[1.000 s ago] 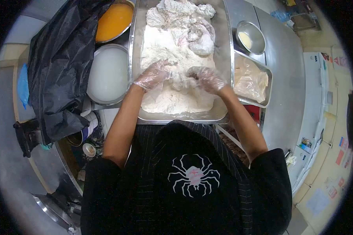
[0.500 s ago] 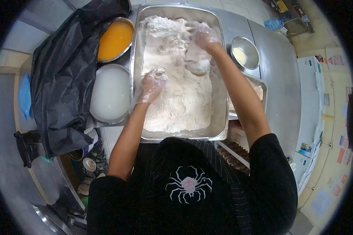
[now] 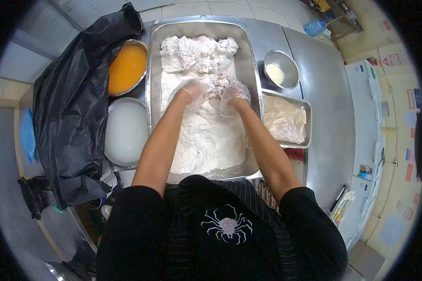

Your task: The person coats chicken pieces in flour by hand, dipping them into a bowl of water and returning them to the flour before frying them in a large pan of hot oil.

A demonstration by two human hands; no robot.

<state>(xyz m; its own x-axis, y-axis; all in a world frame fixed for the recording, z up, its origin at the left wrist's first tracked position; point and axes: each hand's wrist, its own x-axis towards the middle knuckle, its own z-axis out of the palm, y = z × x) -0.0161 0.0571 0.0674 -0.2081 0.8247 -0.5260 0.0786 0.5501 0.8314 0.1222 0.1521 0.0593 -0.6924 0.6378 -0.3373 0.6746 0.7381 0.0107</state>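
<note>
We have both gloved hands inside the big metal tray point(image 3: 197, 28), over the loose white flour point(image 3: 206, 147) that covers its floor. Our left hand point(image 3: 195, 92), blurred, is just left of a lumpy floured piece point(image 3: 220, 80) near the tray's middle; our right hand point(image 3: 234, 95) touches that piece's right side. We cannot tell how far either hand's fingers are spread, or whether the left grips anything. More floured pieces point(image 3: 199, 54) lie along the tray's far end. Left of the tray sit an orange-filled bowl point(image 3: 127, 69) and a white-filled bowl point(image 3: 126, 131).
</note>
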